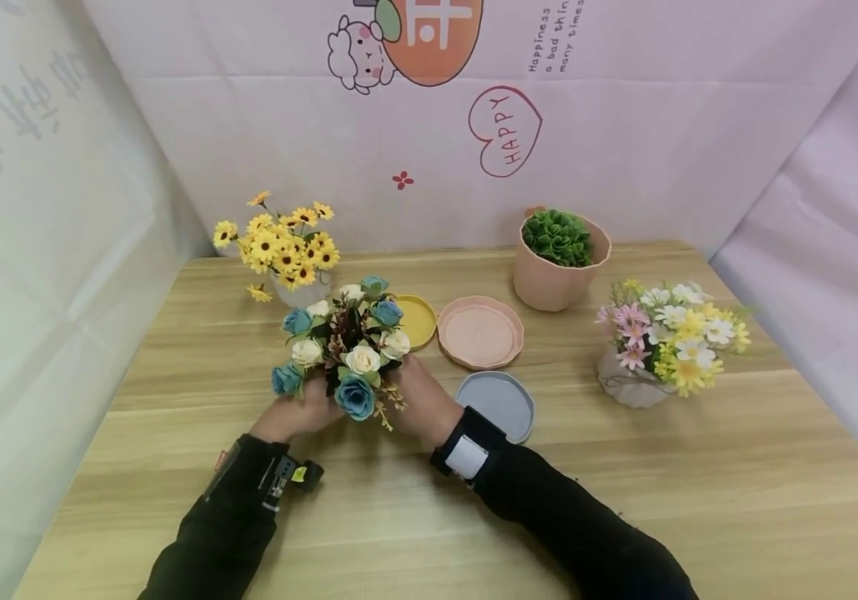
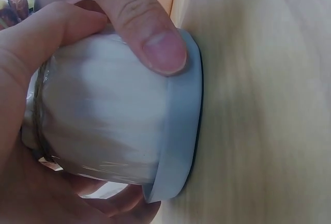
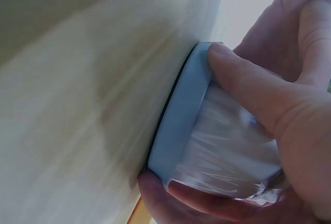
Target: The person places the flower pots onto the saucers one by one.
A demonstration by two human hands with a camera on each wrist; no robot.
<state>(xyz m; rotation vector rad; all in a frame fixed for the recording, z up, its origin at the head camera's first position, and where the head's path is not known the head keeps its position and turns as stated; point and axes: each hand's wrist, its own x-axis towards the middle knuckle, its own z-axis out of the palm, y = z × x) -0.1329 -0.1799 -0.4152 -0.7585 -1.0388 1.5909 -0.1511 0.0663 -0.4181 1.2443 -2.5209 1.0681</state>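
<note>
Both hands hold a potted bunch of blue and cream artificial roses (image 1: 363, 360) low at the table, left of its middle. The white flower pot (image 2: 103, 110), tied with twine and shiny like clear wrap, sits in a blue-grey saucer (image 2: 181, 125) on the table. My left hand (image 1: 304, 412) curls round the pot's side, its fingers reaching the saucer. On the other side my right hand (image 1: 423, 402) grips pot and saucer, thumb on the saucer's rim and fingers beneath. The flowers hide most of the pot in the head view.
Right of the hands lie a yellow saucer (image 1: 417, 323), a pink saucer (image 1: 481, 332) and a grey-blue saucer (image 1: 499, 404). Behind stand yellow daisies (image 1: 278, 246) and a pink pot (image 1: 552, 283) with a green plant. Mixed pastel flowers (image 1: 672, 333) stand at right.
</note>
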